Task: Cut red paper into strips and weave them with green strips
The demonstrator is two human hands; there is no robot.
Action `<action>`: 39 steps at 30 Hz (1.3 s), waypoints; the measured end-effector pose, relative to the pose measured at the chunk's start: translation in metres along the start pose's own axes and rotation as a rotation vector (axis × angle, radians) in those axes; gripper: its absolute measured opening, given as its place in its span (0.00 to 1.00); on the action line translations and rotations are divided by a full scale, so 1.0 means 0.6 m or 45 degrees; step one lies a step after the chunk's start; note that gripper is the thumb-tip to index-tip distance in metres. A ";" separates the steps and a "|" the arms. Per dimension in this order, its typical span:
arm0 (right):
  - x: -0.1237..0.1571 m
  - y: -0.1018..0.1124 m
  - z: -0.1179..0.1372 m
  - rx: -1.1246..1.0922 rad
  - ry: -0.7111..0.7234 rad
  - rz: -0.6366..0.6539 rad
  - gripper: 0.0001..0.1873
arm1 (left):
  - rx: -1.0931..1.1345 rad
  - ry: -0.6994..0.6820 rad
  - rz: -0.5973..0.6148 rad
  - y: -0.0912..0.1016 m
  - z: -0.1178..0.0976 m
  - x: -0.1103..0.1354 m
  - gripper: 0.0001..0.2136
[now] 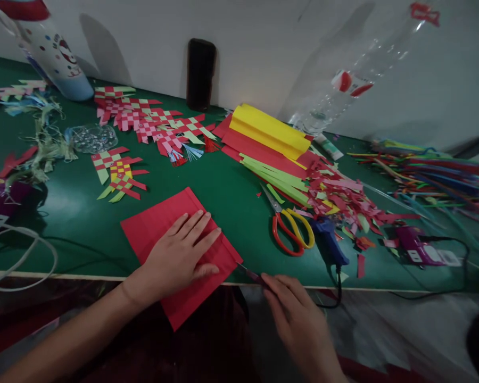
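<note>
A red sheet of paper (151, 226) lies askew on the green table, and its near corner juts past the front edge. My left hand (179, 255) is pressed flat on it, fingers stretched out. In my right hand (295, 319) is a knife (252, 274) with a dark handle and a thin blade. The blade's tip meets the right corner of the sheet, by a narrow folded strip along its side; how deep it reaches is not visible. Scissors (291, 229) with red and yellow handles rest to the right of the sheet.
Behind are woven paper fish (143, 119), a black phone (200, 74) against the wall, and yellow paper (269, 130) on red sheets. Paper scraps (339, 191), a blue glue gun (331, 242) with cord, and a clear plastic bottle (351, 82) stand right. A printed bottle (59, 53) is left.
</note>
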State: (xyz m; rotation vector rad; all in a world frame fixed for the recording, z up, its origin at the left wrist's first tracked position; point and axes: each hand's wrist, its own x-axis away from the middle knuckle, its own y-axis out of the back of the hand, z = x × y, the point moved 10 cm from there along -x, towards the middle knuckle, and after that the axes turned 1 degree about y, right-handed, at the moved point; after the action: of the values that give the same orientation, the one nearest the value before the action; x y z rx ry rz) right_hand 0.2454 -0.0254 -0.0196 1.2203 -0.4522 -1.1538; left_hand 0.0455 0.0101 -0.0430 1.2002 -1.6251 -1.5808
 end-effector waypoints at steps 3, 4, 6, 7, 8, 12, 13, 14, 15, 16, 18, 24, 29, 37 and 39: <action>0.001 -0.005 0.006 0.044 0.010 0.021 0.14 | 0.001 0.001 0.017 0.000 -0.001 0.001 0.32; 0.001 -0.006 0.009 0.065 0.018 0.024 0.14 | 0.002 0.005 0.018 0.001 0.000 0.000 0.32; 0.000 -0.008 0.016 0.114 0.046 0.027 0.14 | 0.001 0.011 0.017 0.002 0.000 0.000 0.32; -0.001 -0.008 0.018 0.139 0.059 0.023 0.14 | 0.000 0.013 0.017 0.002 0.000 0.000 0.32; -0.002 -0.007 0.020 0.163 0.071 0.018 0.14 | 0.000 0.012 0.016 0.003 0.000 -0.001 0.32; -0.008 -0.004 0.017 0.249 0.078 -0.008 0.14 | 0.013 0.011 0.016 0.003 0.001 -0.001 0.32; -0.010 -0.004 0.017 0.267 0.080 -0.016 0.14 | 0.016 0.010 0.020 0.002 0.001 -0.001 0.32; -0.011 -0.004 0.018 0.280 0.084 -0.022 0.14 | 0.021 0.010 0.024 0.002 0.001 -0.001 0.32; -0.012 -0.005 0.019 0.289 0.089 -0.026 0.14 | 0.027 0.008 0.031 0.002 0.001 -0.001 0.31; -0.014 -0.006 0.021 0.291 0.093 -0.026 0.13 | 0.036 0.006 0.040 0.001 0.001 -0.001 0.31; -0.015 -0.010 0.022 0.287 0.087 -0.022 0.13 | 0.058 0.004 0.058 -0.001 0.001 -0.002 0.30; -0.014 -0.009 0.019 0.266 0.097 -0.027 0.14 | 0.069 0.009 0.047 0.000 0.002 -0.001 0.29; -0.020 -0.004 0.022 0.246 0.200 -0.063 0.14 | 0.033 -0.005 -0.020 0.003 -0.001 -0.001 0.29; -0.021 -0.004 0.013 0.235 0.182 -0.087 0.13 | 0.076 0.011 -0.042 0.002 0.002 -0.001 0.29; -0.020 -0.006 0.014 0.223 0.181 -0.072 0.13 | 0.070 0.007 -0.040 0.001 0.001 -0.001 0.29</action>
State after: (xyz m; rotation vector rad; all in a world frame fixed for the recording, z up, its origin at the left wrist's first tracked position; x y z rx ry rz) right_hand 0.2322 -0.0187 -0.0166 1.4653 -0.4196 -1.0837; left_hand 0.0449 0.0110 -0.0423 1.2634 -1.6641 -1.5600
